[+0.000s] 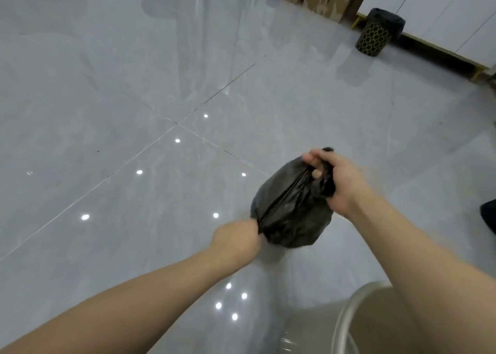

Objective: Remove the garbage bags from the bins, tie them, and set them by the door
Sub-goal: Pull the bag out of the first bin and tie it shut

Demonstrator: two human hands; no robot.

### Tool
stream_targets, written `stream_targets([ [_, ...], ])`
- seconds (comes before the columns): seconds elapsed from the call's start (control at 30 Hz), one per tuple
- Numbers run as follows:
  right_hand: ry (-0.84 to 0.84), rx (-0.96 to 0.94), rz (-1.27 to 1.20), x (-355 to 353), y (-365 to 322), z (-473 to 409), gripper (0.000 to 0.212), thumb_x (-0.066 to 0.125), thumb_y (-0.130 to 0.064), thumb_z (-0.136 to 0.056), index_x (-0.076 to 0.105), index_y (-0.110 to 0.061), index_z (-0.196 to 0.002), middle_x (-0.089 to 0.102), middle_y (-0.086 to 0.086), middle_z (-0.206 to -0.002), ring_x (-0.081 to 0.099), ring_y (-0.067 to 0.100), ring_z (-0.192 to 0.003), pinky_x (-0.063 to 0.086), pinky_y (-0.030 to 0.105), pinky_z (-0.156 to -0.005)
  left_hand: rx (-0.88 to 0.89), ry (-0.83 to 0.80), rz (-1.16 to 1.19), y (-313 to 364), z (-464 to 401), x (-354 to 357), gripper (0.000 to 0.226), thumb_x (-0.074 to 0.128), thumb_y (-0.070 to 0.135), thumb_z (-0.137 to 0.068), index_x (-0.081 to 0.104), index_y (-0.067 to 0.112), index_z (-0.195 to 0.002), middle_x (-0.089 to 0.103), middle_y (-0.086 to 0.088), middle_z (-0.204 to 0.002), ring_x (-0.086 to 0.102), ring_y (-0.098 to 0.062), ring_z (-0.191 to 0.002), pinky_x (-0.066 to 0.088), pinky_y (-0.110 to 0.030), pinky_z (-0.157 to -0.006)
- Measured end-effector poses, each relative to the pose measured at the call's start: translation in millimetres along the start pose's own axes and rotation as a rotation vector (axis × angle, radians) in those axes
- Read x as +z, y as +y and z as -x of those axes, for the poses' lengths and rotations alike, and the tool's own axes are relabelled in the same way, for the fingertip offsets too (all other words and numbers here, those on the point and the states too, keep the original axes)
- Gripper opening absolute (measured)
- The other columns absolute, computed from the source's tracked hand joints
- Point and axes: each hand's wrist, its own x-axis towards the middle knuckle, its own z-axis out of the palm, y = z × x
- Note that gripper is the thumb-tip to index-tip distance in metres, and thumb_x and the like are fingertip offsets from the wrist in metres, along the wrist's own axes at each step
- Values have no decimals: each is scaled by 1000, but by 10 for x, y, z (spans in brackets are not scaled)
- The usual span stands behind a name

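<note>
Over glossy tile, hands stretch crinkly blk bag point(292, 208).

open grey floor point(134, 98) ahead and left, beige bin point(357, 324) below right arm, patterned bin point(375, 35) far right

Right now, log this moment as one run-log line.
phase: tying | left hand: grips black garbage bag edge | right hand: grips other edge | bag: off floor | patterned bin: still lined
</note>
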Motion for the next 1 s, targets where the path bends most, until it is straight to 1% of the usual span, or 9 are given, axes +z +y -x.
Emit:
stream_targets([
  [0.07, 49, 13, 229, -12, 253, -6, 12, 57, -18, -93, 65, -12, -87, 74, 1, -79, 46, 9, -42, 44, 20, -46, 34, -199, -91, -77, 48, 128, 28, 40, 29, -97, 59, 13, -111, 65, -11, -116, 62, -33, -104, 47, -36, -80],
  [0.13, 76, 20, 417, -21, 502, 4, 9, 58, -18, -93, 66, -14, -93, 73, 0, -87, 48, 12, -52, 45, 26, -56, 85, -250, -156, -153, 154, 173, 29, 39, 35, -97, 59, 15, -104, 66, -11, -110, 62, -32, -100, 44, -33, -74],
  [0.3, 39, 26, 501, 110, 771, 10, 13, 56, -13, -94, 61, -15, -106, 56, 2, -78, 52, 13, -63, 46, 23, -62, 70, -199, -277, -507, 470, -82, 39, 39, 49, -95, 60, 15, -97, 66, -7, -100, 63, -29, -92, 38, -30, -66],
  [0.37, 27, 4, 524, 179, 809, -25, 17, 51, -14, -95, 57, -16, -111, 55, 2, -83, 53, 15, -72, 46, 27, -71, 52, -151, -268, -645, 565, -257, 33, 38, 46, -94, 54, 18, -90, 64, -4, -91, 59, -28, -82, 35, -30, -63],
  [0.47, 30, -45, 639, 253, 825, -53, 18, 51, -14, -92, 58, -19, -108, 58, 1, -96, 56, 16, -86, 47, 32, -85, 25, -35, -213, -802, 677, -476, 25, 33, 39, -95, 44, 19, -84, 46, 2, -68, 47, -23, -70, 31, -33, -60],
  [0.53, 5, -9, 587, 282, 833, -40, 14, 52, -11, -92, 60, -18, -101, 59, 4, -94, 56, 17, -80, 50, 33, -82, 47, -1, -196, -871, 715, -550, 21, 31, 34, -96, 40, 19, -84, 43, 2, -65, 45, -23, -67, 32, -33, -61],
  [0.63, -123, 34, 508, 345, 877, 33, 18, 55, -5, -91, 62, -11, -106, 65, 9, -101, 56, 14, -68, 50, 26, -68, 111, 44, -183, -955, 680, -574, 17, 31, 26, -96, 37, 18, -83, 47, 3, -70, 45, -23, -67, 33, -34, -60],
  [0.83, -435, 109, 672, 549, 1133, 148, 34, 49, 3, -84, 63, -11, -112, 69, 4, -112, 60, 18, -83, 52, 26, -77, 130, 184, -131, -1115, 578, -668, 17, 38, 25, -94, 55, 20, -92, 57, 6, -85, 52, -18, -77, 40, -32, -65],
  [1.0, -617, 248, 869, 648, 1331, 232, 45, 64, -29, -68, 65, -6, -106, 68, 6, -99, 66, 30, -102, 48, 46, -101, 25, 188, 64, -1199, 541, -732, 14, 45, 24, -93, 59, 24, -90, 58, 9, -83, 56, -15, -78, 44, -31, -67],
])
